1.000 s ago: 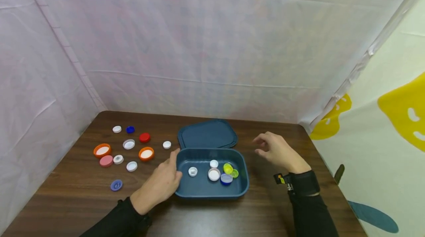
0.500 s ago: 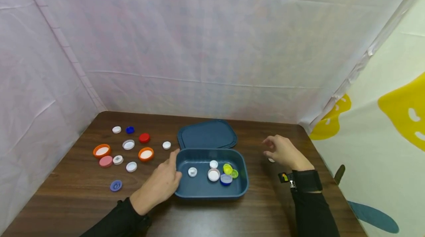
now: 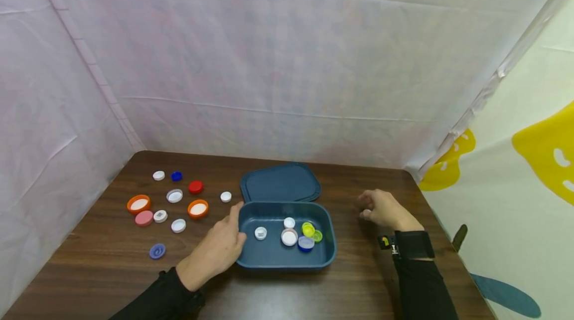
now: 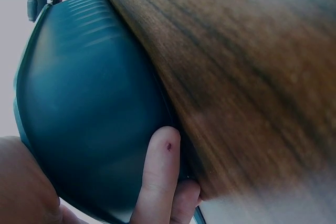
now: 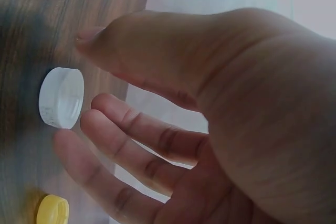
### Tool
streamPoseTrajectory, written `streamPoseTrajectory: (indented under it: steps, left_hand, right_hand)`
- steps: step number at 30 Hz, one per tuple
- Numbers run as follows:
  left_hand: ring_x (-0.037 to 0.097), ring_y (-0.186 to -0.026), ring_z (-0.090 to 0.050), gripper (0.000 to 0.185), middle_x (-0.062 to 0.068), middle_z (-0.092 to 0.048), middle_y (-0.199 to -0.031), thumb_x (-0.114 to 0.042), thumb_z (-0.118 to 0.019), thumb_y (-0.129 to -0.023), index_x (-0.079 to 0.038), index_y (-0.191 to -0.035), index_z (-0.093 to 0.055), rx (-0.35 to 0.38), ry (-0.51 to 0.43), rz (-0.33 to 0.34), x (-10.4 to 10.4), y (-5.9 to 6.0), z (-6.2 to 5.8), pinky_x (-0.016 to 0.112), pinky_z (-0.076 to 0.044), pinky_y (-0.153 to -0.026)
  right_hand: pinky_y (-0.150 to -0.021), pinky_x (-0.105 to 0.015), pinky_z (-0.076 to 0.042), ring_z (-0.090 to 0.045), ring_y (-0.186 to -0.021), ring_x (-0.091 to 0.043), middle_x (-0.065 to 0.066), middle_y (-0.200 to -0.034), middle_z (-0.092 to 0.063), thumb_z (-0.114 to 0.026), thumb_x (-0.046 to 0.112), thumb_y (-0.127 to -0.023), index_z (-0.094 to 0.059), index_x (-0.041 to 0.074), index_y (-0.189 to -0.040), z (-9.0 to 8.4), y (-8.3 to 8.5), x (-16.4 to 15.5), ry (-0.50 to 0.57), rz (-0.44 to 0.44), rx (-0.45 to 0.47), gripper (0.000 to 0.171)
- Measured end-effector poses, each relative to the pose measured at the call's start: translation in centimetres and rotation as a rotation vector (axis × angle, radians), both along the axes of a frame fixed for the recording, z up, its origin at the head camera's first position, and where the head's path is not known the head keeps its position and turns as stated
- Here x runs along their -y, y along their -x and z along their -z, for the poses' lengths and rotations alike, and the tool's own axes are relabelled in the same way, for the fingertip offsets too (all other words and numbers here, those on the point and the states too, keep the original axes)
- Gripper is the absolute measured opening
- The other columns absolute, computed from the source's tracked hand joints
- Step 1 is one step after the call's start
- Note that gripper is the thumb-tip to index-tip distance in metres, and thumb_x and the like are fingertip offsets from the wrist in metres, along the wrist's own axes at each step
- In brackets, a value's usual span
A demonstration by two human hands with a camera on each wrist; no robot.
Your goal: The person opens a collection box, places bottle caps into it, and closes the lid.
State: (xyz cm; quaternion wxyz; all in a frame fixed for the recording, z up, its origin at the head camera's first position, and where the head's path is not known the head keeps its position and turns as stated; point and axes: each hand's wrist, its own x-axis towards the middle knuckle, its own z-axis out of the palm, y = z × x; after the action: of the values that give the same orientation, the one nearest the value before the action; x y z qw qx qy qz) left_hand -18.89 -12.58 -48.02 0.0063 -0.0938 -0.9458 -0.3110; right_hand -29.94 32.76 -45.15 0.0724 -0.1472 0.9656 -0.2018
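Note:
My left hand (image 3: 219, 245) grips the left wall of a dark blue plastic tub (image 3: 287, 263); its fingers press the tub's outer side in the left wrist view. Inside the tub lie several bottle caps, among them a white cap (image 3: 260, 233), a yellow cap (image 3: 308, 229) and a blue cap (image 3: 306, 243). My right hand (image 3: 385, 209) hovers low over the table right of the tub, thumb and fingers parted. Between them in the right wrist view a white bottle cap (image 5: 61, 98) lies on the table, close to the fingertips. A yellow bottle cap (image 5: 52, 210) lies nearby.
A blue lid (image 3: 280, 182) lies flat behind the tub. Scattered to the left are several caps, including an orange cap (image 3: 198, 209), a red cap (image 3: 196, 187), a pink cap (image 3: 144, 218) and a blue-violet cap (image 3: 157, 251). White cloth (image 3: 269, 61) hangs behind the table.
My right hand has moved right, then lower towards the table, reaching the white bottle cap there. My left hand and the tub have stayed in place.

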Motion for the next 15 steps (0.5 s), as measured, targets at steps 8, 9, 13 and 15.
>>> streamPoseTrajectory:
  steps: [8,9,13,15]
  left_hand:
    - [0.035,-0.113,-0.079,0.072,0.038,-0.066,-0.158,-0.006,-0.063,-0.107,0.007,-0.172,-0.037,-0.005,-0.007,0.006,0.0,-0.1,0.1,0.058,-0.069,-0.102]
    - [0.035,-0.114,-0.08,0.072,0.038,-0.067,-0.157,-0.006,-0.064,-0.106,0.007,-0.172,-0.038,-0.013,-0.006,0.008,0.0,-0.1,0.2,0.058,-0.069,-0.101]
    - [0.038,-0.116,-0.081,0.072,0.038,-0.069,-0.153,-0.005,-0.065,-0.105,0.006,-0.171,-0.039,-0.04,-0.005,0.014,0.0,-0.1,0.1,0.059,-0.069,-0.1]
    - [0.039,-0.116,-0.081,0.072,0.038,-0.07,-0.152,-0.005,-0.065,-0.104,0.006,-0.171,-0.04,-0.045,-0.004,0.014,0.0,-0.1,0.1,0.06,-0.069,-0.1]
  right_hand:
    - [-0.096,-0.056,-0.064,-0.074,-0.106,-0.031,-0.016,-0.113,-0.079,-0.084,0.008,-0.097,-0.08,0.002,-0.13,0.7,0.5,-0.7,0.046,-0.057,0.001,0.033]
    - [-0.094,-0.054,-0.064,-0.073,-0.104,-0.03,-0.015,-0.111,-0.078,-0.084,0.008,-0.097,-0.081,0.003,-0.127,1.0,0.7,-0.9,0.052,-0.071,-0.004,0.03]
    - [-0.085,-0.042,-0.06,-0.069,-0.094,-0.022,-0.007,-0.102,-0.076,-0.086,0.014,-0.099,-0.082,0.011,-0.117,2.5,2.0,-2.1,0.083,-0.148,-0.054,0.019]
    - [-0.083,-0.04,-0.058,-0.068,-0.092,-0.021,-0.006,-0.099,-0.076,-0.088,0.013,-0.097,-0.083,0.012,-0.113,2.4,1.9,-1.8,0.082,-0.141,-0.052,0.017]
